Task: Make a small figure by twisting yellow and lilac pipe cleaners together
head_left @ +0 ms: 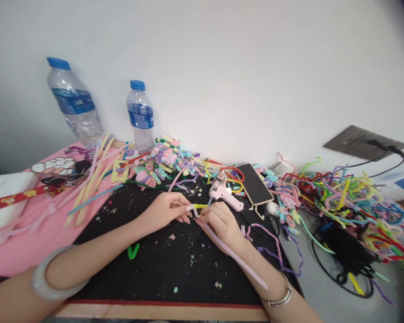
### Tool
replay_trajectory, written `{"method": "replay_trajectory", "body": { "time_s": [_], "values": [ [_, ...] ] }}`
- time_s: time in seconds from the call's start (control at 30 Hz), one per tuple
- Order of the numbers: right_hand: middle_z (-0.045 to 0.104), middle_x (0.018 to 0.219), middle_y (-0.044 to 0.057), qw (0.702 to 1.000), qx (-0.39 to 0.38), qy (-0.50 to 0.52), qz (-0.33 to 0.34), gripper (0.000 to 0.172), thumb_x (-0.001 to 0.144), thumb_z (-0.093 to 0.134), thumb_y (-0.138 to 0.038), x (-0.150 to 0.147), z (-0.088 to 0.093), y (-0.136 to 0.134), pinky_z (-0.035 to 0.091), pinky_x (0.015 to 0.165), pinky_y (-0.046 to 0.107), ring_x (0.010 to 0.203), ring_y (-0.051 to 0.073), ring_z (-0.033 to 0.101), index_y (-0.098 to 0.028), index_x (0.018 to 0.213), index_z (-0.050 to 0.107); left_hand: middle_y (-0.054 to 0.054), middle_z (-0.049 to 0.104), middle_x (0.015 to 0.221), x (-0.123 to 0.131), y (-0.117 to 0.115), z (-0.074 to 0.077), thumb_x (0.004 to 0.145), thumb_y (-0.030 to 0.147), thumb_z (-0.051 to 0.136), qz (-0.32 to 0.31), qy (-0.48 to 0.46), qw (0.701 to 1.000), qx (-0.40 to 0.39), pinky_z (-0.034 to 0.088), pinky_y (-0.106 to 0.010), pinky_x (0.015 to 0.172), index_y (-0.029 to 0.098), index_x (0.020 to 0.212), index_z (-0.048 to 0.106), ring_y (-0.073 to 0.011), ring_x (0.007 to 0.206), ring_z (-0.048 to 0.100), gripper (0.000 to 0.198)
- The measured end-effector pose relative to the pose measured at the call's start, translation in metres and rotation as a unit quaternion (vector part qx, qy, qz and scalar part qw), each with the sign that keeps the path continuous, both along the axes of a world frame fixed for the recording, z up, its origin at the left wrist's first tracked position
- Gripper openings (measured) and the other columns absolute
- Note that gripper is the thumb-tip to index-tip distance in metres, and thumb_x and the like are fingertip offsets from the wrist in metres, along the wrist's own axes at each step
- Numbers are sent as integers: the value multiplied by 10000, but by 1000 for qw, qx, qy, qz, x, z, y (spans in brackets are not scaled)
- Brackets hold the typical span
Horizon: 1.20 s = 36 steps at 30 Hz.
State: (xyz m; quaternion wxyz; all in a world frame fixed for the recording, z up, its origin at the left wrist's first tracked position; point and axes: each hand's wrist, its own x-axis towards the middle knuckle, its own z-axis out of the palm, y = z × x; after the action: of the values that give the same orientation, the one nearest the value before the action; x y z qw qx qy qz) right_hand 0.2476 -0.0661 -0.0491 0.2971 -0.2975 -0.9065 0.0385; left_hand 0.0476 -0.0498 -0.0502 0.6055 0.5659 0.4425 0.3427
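Over the black mat, my two hands meet around fuzzy pipe cleaners. My left hand pinches a whitish end of the work between thumb and fingertips. A short yellow pipe cleaner bridges the gap between the hands. My right hand is closed on a pale lilac pipe cleaner, whose long tail lies across my right forearm. How the yellow and lilac pieces join is partly hidden by the fingers. Just behind my right hand lies a pink glue gun, and a green bent piece rests on the mat.
A phone lies behind my right hand. Fuzzy craft pieces are heaped along the wall, where two water bottles stand. Tangled pipe cleaners and a black cable bundle fill the right side. Long strips cover the pink sheet.
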Motion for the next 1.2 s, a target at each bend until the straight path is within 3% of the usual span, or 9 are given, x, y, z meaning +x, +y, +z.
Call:
{"method": "replay_trajectory", "body": {
  "time_s": [0.3,0.83,1.2],
  "values": [
    [645,714,27,998,6,62,-22,126,854,537,-187,-2,-2,0,397,628,308,656,141,543,-193,728,545,-49,683,683,1,-3,-2,772,348,615,-10,18,999,39,546,-276,615,125,784,595,-163,611,667,224],
    [553,601,4,976,-123,119,-138,223,840,529,-265,-4,1,-3,391,546,265,584,135,503,-195,628,519,-30,678,661,0,-9,-5,815,319,544,-53,85,986,131,509,-241,602,154,770,603,-166,628,675,181],
    [563,625,6,964,-160,140,-160,197,826,543,-259,-1,-6,1,399,542,255,607,141,525,-195,641,521,-27,686,668,-2,-10,0,830,336,519,-86,117,976,159,467,-189,512,163,780,627,-152,616,667,211]
  ]
}}
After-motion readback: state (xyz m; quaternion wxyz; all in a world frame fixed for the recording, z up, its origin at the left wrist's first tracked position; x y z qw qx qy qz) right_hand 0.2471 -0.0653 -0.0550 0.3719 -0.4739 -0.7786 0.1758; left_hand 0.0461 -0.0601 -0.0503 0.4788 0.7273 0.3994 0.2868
